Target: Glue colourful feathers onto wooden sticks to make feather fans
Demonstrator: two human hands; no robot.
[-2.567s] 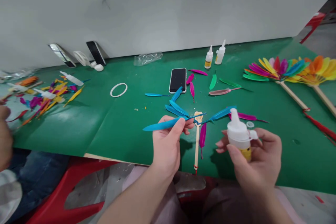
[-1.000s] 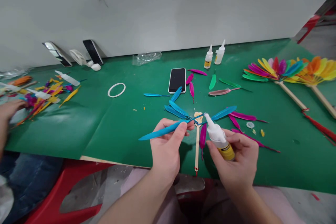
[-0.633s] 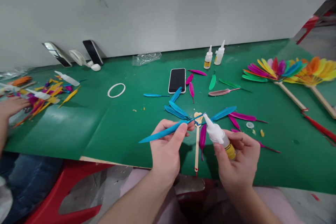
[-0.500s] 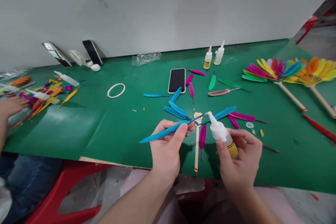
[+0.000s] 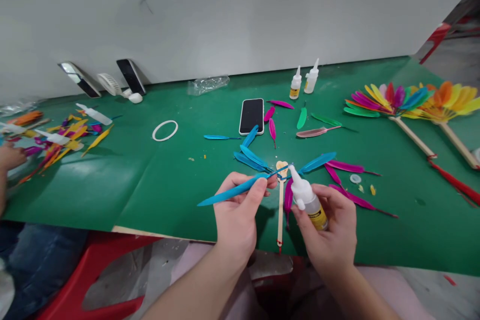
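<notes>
Now the left hand point(image 5: 240, 205) pinches a blue feather point(image 5: 232, 191) near its quill between thumb and fingers, level with the head of the stick point(image 5: 281, 210). The right hand point(image 5: 332, 230) grips a bottle point(image 5: 313, 205), its nozzle at the quill's tip; whether they touch is hard to tell. Half a second ago the nozzle was pulled slightly to the right; earlier the bottle stood nearly upright, well apart from the quill. Its body carries a yellow label; fingers hide part of it, and the liquid level cannot be made out.

Beyond lies a phone point(image 5: 251, 116), unmoved. Two spare bottles point(image 5: 295, 85) stand near the wall point(image 5: 240, 15), their fill unclear. Far left, a co-worker's hand point(image 5: 11, 157) has drawn back a little beside a feather pile point(image 5: 67, 147), where more bottles point(image 5: 93, 114) lie.
</notes>
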